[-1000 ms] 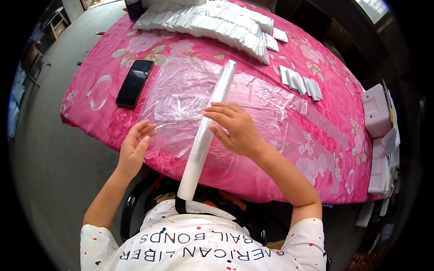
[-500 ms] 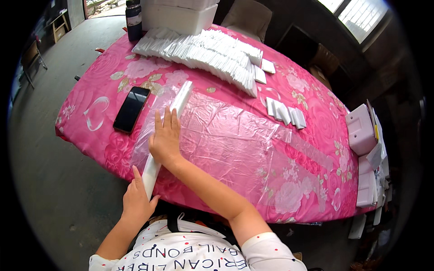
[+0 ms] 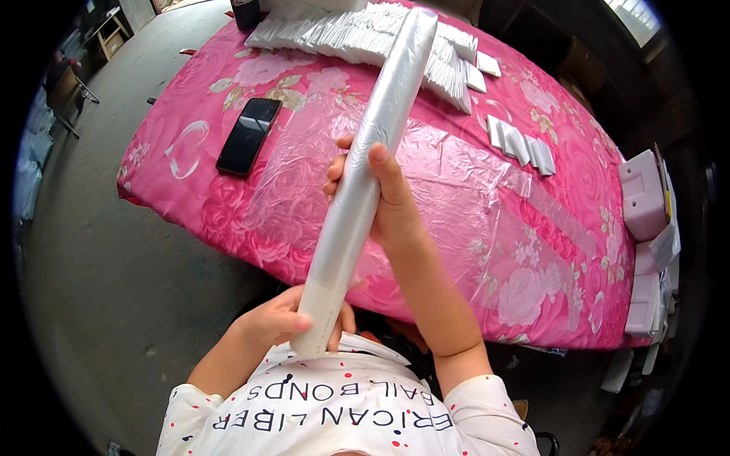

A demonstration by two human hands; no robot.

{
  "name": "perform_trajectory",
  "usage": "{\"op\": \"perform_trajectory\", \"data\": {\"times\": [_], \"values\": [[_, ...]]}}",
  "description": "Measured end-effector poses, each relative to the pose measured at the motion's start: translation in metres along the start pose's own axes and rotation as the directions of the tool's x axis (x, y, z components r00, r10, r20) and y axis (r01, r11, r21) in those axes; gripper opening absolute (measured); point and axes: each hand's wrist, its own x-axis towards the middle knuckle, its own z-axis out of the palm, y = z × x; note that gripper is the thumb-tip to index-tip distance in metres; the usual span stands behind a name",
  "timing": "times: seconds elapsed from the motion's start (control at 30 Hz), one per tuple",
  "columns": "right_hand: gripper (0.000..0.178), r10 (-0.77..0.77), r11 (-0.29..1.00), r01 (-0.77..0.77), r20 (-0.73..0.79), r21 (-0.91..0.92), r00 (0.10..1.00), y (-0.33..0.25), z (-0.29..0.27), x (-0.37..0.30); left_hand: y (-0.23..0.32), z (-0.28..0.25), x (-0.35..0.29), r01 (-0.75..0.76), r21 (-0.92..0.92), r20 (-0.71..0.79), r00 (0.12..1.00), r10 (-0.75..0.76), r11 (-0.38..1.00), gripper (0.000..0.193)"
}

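A long roll of clear plastic film [image 3: 370, 144] is held up at a slant over the near part of the table, its far end reaching across the white stacks. My right hand [image 3: 391, 194] wraps round its middle, thumb on top and fingertips showing on the left side. Close to my body, my left hand [image 3: 281, 323] grips the bare lower end, a pale core. Beneath the roll, a spread sheet of clear film [image 3: 449, 190] lies wrinkled on the tablecloth.
A black phone [image 3: 249, 137] lies left of the sheet on the pink floral tablecloth [image 3: 171, 152]. Rows of folded white packets [image 3: 319, 34] fill the far side, with a smaller row [image 3: 521, 144] at right. White foam boxes [image 3: 645, 194] stand past the right edge.
The roll has come up off the table, now raised toward me in both hands. My right hand has gone from lying flat on it to wrapping round it.
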Motion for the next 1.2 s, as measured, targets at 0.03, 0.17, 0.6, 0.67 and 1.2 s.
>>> {"op": "perform_trajectory", "data": {"times": [0.03, 0.17, 0.6, 0.67, 1.2], "values": [[0.066, -0.005, 0.985, -0.001, -0.031, -0.171, 1.000, -0.005, -0.003, -0.002, 0.003, 0.002, 0.007, 0.017, 0.265, -0.143, 0.990, 0.022, 0.964, 0.056], [0.055, -0.004, 0.872, -0.049, -0.107, -0.487, 0.994, -0.003, -0.015, -0.014, -0.005, 0.002, 0.017, 0.078, 0.446, -0.465, 0.871, 0.156, 0.892, 0.032], [0.033, 0.235, 0.967, -0.238, -0.044, -0.088, 0.971, 0.019, -0.053, -0.055, -0.010, 0.005, 0.026, -0.001, 0.273, -0.387, 0.915, 0.111, 0.962, 0.028], [0.033, 0.202, 0.978, -0.199, 0.043, -0.065, 0.979, 0.020, -0.053, -0.056, -0.009, 0.002, 0.025, 0.017, 0.177, -0.249, 0.968, 0.028, 0.984, 0.039], [0.029, 0.314, 0.816, -0.317, -0.090, -0.484, 0.945, 0.015, -0.014, -0.091, -0.018, -0.048, 0.017, 0.160, -0.285, 0.129, 0.983, -0.128, 0.945, 0.065]]}}
